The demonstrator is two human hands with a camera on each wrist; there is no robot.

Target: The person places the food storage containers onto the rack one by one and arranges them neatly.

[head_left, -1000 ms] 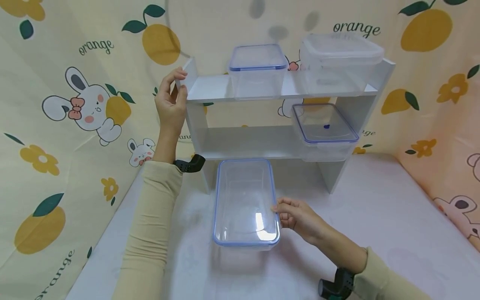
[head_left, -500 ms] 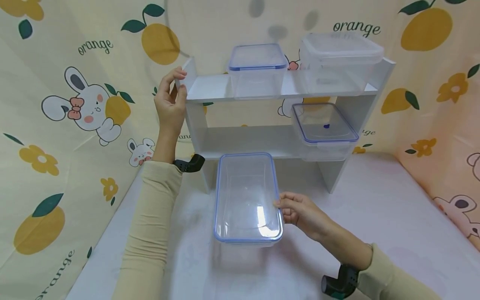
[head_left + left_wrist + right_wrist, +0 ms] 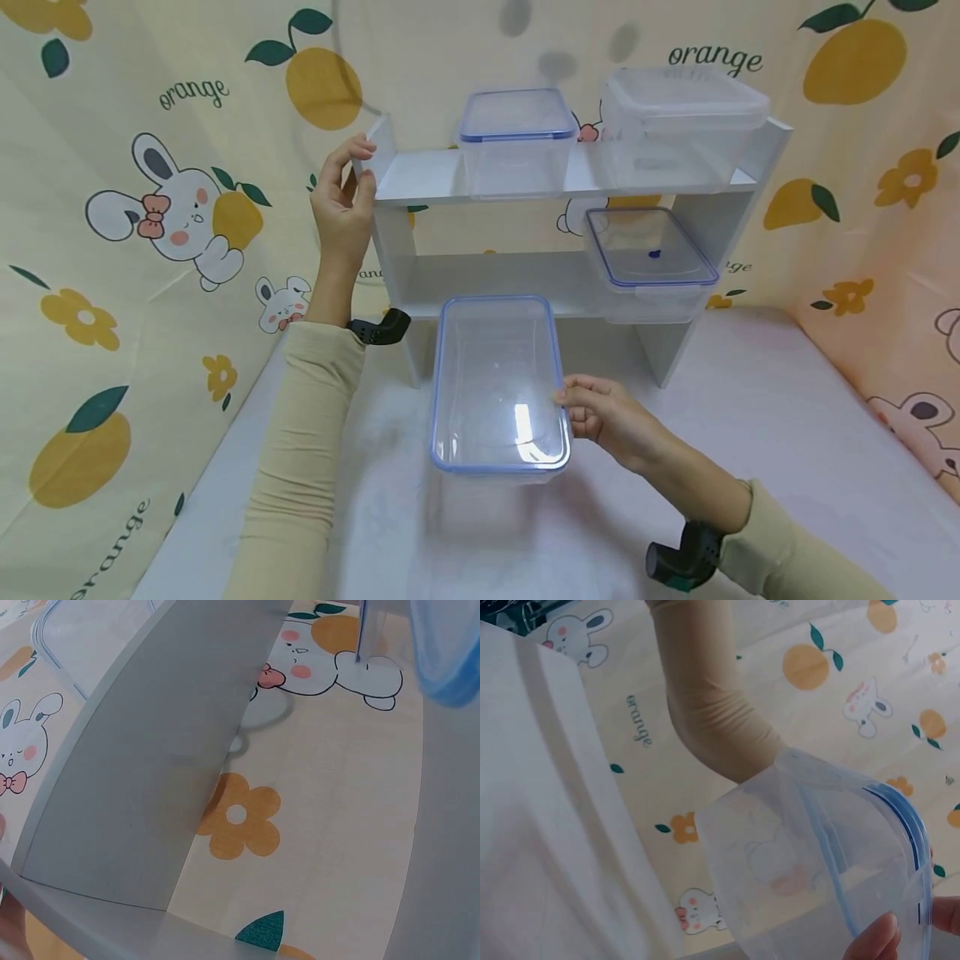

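Observation:
My right hand grips the right rim of a clear lidded food container with a blue edge, thumb on the lid side. It hangs above the table, in front of the lower part of a white shelf, tilted so that its lid faces me. In the right wrist view its side wall and my thumb show. My left hand holds the top left side panel of the shelf between thumb and fingers. The left wrist view mostly shows grey-white shelf boards.
On the top board stand a blue-rimmed container and, to its right, a larger clear one. Another blue-rimmed container sits on the right of the middle board. A white table lies below, with patterned cloth around it.
The held food container has risen and moved slightly right and toward the shelf, together with my right hand. My left hand stays on the shelf's side panel.

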